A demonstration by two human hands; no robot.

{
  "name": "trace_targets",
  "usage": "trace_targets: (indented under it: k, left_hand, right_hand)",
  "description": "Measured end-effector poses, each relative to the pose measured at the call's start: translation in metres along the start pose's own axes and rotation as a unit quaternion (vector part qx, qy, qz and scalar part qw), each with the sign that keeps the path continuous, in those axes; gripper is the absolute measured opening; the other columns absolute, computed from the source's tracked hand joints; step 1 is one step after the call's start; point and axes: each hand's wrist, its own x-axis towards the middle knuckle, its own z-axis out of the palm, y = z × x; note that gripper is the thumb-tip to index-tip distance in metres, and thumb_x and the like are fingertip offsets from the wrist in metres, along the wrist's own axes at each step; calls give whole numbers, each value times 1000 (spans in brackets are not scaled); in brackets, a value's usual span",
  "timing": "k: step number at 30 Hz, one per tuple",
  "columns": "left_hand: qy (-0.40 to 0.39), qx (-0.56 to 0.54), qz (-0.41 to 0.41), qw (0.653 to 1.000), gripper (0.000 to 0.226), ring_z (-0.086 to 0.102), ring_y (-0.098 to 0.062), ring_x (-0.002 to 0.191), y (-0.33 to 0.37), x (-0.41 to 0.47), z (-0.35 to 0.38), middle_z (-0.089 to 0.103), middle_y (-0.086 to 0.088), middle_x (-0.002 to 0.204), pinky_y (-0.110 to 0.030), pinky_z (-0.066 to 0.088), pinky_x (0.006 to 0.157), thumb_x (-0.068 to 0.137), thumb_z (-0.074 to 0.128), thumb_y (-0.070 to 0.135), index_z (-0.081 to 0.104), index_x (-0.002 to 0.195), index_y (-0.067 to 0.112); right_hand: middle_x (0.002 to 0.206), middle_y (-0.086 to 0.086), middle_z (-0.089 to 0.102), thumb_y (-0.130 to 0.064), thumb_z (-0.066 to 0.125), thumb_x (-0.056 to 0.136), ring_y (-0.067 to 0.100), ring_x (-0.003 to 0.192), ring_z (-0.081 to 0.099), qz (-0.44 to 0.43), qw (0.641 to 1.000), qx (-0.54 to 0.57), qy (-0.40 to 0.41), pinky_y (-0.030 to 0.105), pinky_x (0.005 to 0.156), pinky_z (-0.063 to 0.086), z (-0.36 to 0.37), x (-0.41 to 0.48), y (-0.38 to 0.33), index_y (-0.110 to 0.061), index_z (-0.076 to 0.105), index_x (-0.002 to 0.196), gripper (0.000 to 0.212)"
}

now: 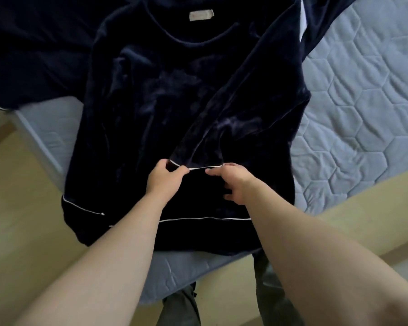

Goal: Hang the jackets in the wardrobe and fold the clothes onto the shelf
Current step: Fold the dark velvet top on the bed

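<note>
Item: dark velvet top (165, 95), spread flat on the quilted bed (363, 95), collar away from the person, hem nearest; long axis runs straight out from the body. One sleeve (233, 109) lies folded diagonally across the front, its white-piped cuff (198, 166) at mid-torso. Left hand (163, 178) pinches the cuff's left end; right hand (233, 182) pinches its right end. Both hands are equally near.
</note>
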Motion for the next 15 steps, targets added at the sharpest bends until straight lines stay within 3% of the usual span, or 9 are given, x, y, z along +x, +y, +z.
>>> trace_targets:
  k: [3, 5, 7, 10, 15]
  left_hand:
    - [8, -60, -2, 998, 20, 71, -17, 86, -10, 7, -17, 74, 7, 86, -32, 57, 73, 70, 76, 30, 71, 89, 28]
    - [42, -80, 41, 995, 12, 71, -10, 83, -10, 11, -35, 74, 10, 83, -30, 58, 77, 76, 77, 27, 72, 87, 29]
    - [83, -97, 91, 988, 14, 69, 0, 78, -7, 13, -55, 74, 14, 86, -23, 56, 74, 78, 77, 33, 68, 88, 37]
    - [141, -113, 121, 976, 19, 68, -1, 87, -6, 20, -80, 71, 14, 98, -21, 54, 76, 81, 77, 34, 63, 92, 42]
    - [141, -180, 55, 972, 34, 68, -4, 87, -14, 34, -101, 69, 13, 98, -19, 53, 73, 77, 77, 17, 65, 104, 32]
  right_hand:
    - [97, 6, 76, -7, 78, 80, 23, 88, 74, 20, 999, -44, -9, 35, 67, 61, 24, -2, 22, -15, 69, 105, 27]
    - [94, 7, 77, -7, 79, 82, 24, 85, 75, 27, 998, -26, -42, 33, 64, 61, 42, -4, 32, -12, 69, 106, 26]
    - [97, 5, 78, -16, 79, 85, 25, 87, 76, 27, 995, 1, -95, 30, 62, 59, 63, -6, 38, -12, 68, 113, 30]
    - [103, 0, 77, -32, 77, 87, 22, 90, 75, 5, 991, 2, -135, 31, 67, 58, 96, -5, 41, -18, 66, 119, 37]
    - [109, -5, 75, -35, 70, 92, 15, 92, 74, -29, 993, -39, -109, 31, 69, 54, 133, 2, 36, -21, 66, 120, 32]
